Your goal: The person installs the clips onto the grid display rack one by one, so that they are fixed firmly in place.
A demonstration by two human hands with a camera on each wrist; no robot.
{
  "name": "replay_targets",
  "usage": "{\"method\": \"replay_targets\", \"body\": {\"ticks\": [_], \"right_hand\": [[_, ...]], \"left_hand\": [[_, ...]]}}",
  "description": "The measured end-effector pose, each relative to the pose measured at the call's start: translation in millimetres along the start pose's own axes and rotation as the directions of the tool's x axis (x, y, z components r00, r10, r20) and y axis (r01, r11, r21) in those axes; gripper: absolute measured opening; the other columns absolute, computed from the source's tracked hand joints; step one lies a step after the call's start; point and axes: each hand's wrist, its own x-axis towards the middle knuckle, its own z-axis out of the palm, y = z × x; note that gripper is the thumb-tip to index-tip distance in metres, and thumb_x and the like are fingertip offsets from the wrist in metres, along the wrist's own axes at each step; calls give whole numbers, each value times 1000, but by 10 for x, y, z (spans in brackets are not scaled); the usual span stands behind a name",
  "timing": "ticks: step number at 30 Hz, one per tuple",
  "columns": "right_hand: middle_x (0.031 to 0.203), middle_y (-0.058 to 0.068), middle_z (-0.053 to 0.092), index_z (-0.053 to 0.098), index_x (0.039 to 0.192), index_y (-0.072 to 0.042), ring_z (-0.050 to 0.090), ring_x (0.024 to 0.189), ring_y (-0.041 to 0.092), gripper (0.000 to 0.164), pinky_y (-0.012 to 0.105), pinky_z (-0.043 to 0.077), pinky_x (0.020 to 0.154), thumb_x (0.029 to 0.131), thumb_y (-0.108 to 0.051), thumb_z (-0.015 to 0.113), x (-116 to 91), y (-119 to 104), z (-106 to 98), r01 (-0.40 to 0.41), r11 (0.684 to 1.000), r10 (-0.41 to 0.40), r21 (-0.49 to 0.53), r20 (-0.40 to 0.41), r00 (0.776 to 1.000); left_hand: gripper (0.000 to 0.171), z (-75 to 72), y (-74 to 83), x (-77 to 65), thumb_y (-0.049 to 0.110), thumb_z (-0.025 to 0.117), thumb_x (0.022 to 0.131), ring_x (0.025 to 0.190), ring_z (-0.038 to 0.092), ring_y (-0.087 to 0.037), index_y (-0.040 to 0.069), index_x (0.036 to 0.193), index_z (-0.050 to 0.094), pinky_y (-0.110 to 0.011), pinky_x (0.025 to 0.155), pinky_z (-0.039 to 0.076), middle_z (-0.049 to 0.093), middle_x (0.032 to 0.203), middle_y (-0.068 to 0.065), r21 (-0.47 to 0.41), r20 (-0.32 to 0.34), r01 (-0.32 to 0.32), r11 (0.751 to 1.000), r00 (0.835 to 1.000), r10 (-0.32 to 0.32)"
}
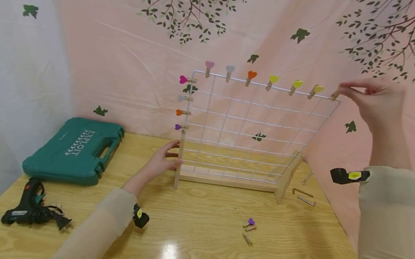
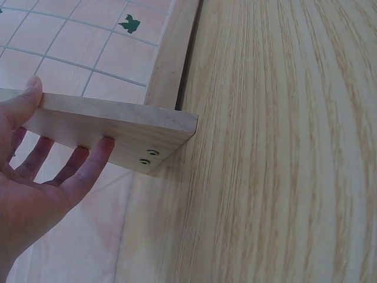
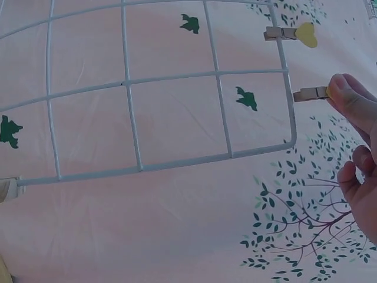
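A white wire grid (image 1: 247, 108) stands upright in a wooden stand (image 1: 225, 181). My right hand (image 1: 383, 100) pinches a small wooden clothespin (image 3: 312, 94) at the grid's top right corner; the fingertips cover most of its yellow end. Whether its jaws have closed on the wire, I cannot tell. My left hand (image 1: 161, 158) holds the stand's left upright (image 2: 118, 115), thumb on one side and fingers against the outer face. Several heart clothespins line the top wire, including a yellow one (image 1: 318, 89) nearest my right hand. Others, such as a purple one (image 1: 178, 127), run down the left edge.
Loose clothespins (image 1: 248, 239) lie on the table (image 1: 198, 220) before the stand. Hex keys (image 1: 303, 192) are at the right. A green tool case (image 1: 74, 150) and a black glue gun (image 1: 29, 206) with its cord occupy the left. A printed cloth (image 1: 151, 86) hangs behind.
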Motion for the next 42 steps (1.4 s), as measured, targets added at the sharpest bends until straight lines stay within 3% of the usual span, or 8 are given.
{"method": "replay_targets", "body": {"ticks": [11, 16, 23, 26, 30, 35, 39, 42], "right_hand": [[70, -30, 58, 73, 88, -14, 16, 42, 7, 20, 29, 11, 36, 72, -26, 73, 33, 107, 46, -10, 995, 14, -96, 48, 999], [53, -15, 46, 73, 91, -15, 18, 42, 7, 22, 29, 13, 36, 73, -28, 72, 29, 127, 28, -31, 992, 41, -124, 74, 996], [83, -16, 50, 71, 98, -19, 33, 74, 3, 24, 23, 25, 61, 76, -29, 69, -21, 91, 7, -85, 988, 101, -131, 121, 988], [83, -13, 50, 70, 100, -18, 37, 73, 4, 25, 21, 27, 59, 76, -24, 71, -54, 15, -6, -46, 995, 53, -88, 80, 995], [82, -10, 57, 69, 98, -7, 42, 71, 7, 25, 18, 30, 56, 74, -11, 72, -163, -84, 14, 86, 996, -87, 15, 40, 995], [84, -10, 59, 66, 99, 2, 44, 75, 8, 25, 15, 34, 56, 75, 2, 68, -462, -154, 133, 176, 978, -191, 109, 146, 971], [82, -4, 56, 63, 102, 4, 45, 74, 10, 26, 17, 35, 57, 76, 7, 64, -775, -126, 312, 152, 974, -197, 170, 289, 937], [87, -1, 54, 62, 105, 0, 44, 76, 11, 26, 17, 36, 56, 79, 2, 63, -1029, -52, 469, 90, 983, -151, 160, 424, 893]], "left_hand": [[68, -16, -160, 73, 12, 62, 84, 119, 37, -39, 24, 140, 25, -44, 75, 52, 28, 140, -7, 24, -19, -4, 1000, 1000, 4], [69, -10, -163, 70, 12, 62, 84, 119, 38, -39, 23, 140, 25, -42, 74, 53, 28, 140, -8, 31, -25, -8, 999, 1000, 9], [69, -14, -184, 76, 10, 62, 84, 118, 39, -38, 23, 141, 25, -39, 72, 54, 28, 140, -9, 32, -31, -9, 999, 999, 10], [69, -12, -174, 70, 11, 62, 84, 118, 39, -38, 22, 141, 24, -39, 72, 54, 28, 140, -9, 33, -29, -8, 999, 1000, 9], [70, -12, -164, 70, 12, 62, 83, 118, 39, -38, 22, 141, 24, -39, 73, 54, 28, 140, -9, 33, -29, -4, 999, 1000, 5], [70, -13, -153, 80, 13, 63, 83, 118, 39, -39, 21, 141, 24, -40, 72, 54, 29, 140, -9, 35, -32, -14, 999, 999, 15], [70, -12, -164, 89, 11, 63, 83, 118, 39, -38, 22, 141, 24, -39, 72, 54, 29, 140, -8, 39, -33, -9, 999, 999, 10], [69, -18, -180, 96, 10, 62, 83, 118, 39, -39, 21, 141, 25, -39, 72, 54, 29, 140, -9, 38, -31, -12, 999, 999, 13]]}}
